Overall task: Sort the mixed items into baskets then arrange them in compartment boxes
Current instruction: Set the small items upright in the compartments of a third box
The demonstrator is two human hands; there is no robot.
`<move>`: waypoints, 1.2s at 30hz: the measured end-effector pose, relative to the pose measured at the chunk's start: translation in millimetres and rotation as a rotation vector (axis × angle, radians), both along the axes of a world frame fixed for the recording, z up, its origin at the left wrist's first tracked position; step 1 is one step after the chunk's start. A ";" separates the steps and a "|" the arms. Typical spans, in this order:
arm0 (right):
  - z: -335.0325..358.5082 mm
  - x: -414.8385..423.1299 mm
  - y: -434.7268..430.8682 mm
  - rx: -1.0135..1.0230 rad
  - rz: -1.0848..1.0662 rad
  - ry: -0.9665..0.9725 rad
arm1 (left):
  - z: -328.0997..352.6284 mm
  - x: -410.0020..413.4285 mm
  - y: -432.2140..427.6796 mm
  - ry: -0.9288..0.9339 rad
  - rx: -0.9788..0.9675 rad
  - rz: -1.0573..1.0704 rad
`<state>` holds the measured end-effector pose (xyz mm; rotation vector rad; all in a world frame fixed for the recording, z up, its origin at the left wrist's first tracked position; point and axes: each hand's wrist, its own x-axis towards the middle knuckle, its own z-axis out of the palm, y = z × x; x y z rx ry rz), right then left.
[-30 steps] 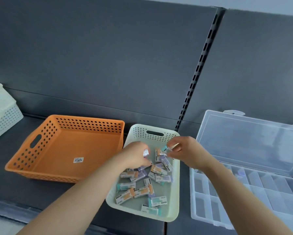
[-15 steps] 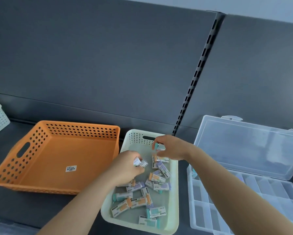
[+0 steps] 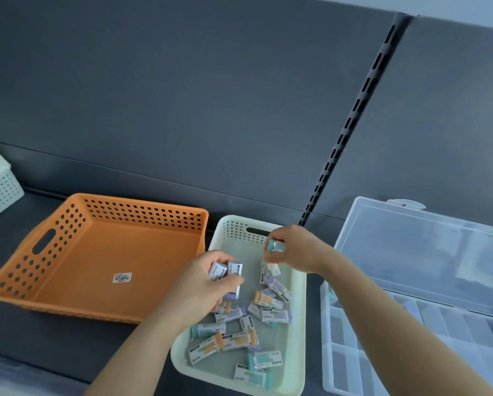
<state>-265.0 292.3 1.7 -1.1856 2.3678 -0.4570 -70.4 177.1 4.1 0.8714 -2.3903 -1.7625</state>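
Cream plastic basket (image 3: 299,338) sits on the shelf between an orange basket (image 3: 96,252) and a clear compartment box (image 3: 382,352) with its lid raised. The mixed small packs (image 3: 273,314) lie loose in the cream one. In the head view, the left hand (image 3: 208,284) is curled round a handful of packs (image 3: 225,271), at least two, while the right hand (image 3: 293,250) pinches a single teal-ended pack (image 3: 275,246) above the basket's far end. Done well, I judge, this means one colour per hand, each end checked before it joins the rest, and modest handfuls only — overfull fingers are likely to spill.
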 end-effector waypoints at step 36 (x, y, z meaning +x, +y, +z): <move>-22.1 -78.7 364.7 -0.494 -0.679 -0.111 | -16.7 -208.7 287.5 -0.071 -0.779 -0.438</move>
